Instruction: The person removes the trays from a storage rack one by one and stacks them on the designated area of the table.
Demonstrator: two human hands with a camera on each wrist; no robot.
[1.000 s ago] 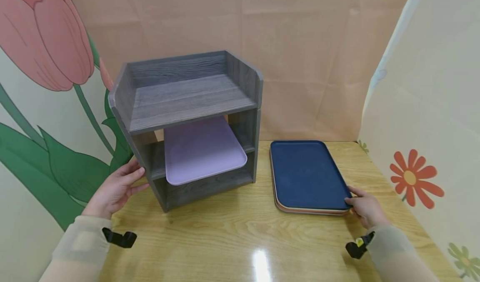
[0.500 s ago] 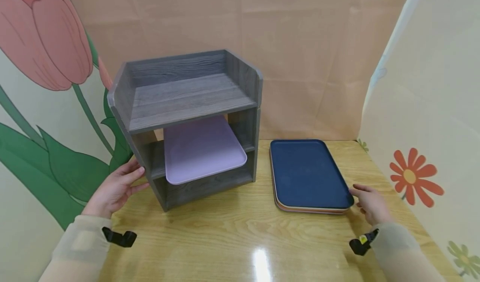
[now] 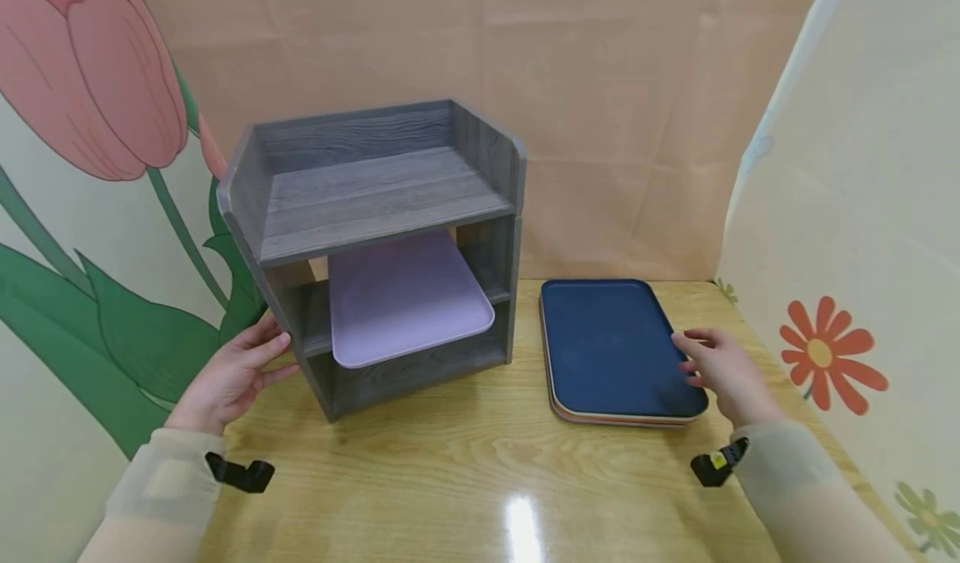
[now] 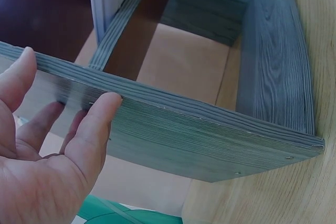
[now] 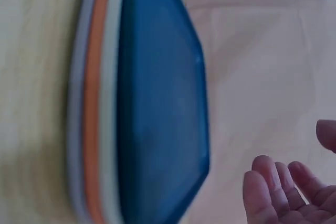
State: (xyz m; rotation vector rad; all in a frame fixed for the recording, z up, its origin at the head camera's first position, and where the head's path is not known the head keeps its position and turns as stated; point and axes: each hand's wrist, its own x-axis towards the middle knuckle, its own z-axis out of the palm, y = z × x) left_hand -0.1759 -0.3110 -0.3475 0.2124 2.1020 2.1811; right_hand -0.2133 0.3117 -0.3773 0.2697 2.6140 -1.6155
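Observation:
A grey wooden shelf unit [image 3: 375, 238] stands on the table's left half, with a lilac tray [image 3: 405, 301] lying on its middle shelf. My left hand [image 3: 236, 371] rests open against the unit's left side panel [image 4: 173, 129], thumb on its front edge. To the right lies a stack of trays with a dark blue tray [image 3: 611, 346] on top [image 5: 157, 108] and orange and pale ones under it. My right hand [image 3: 716, 367] hovers open over the blue tray's right edge, fingers relaxed and holding nothing [image 5: 286, 192].
The wooden table [image 3: 480, 471] is walled by a peach backdrop behind, a tulip panel [image 3: 82, 171] on the left and a flower panel [image 3: 847, 213] on the right. The shelf's top board [image 3: 367, 192] and bottom compartment hold nothing. Bare tabletop lies in front.
My right hand has let go of the blue tray's near right corner and moved up and back over its right edge. The left hand and shelf have not moved.

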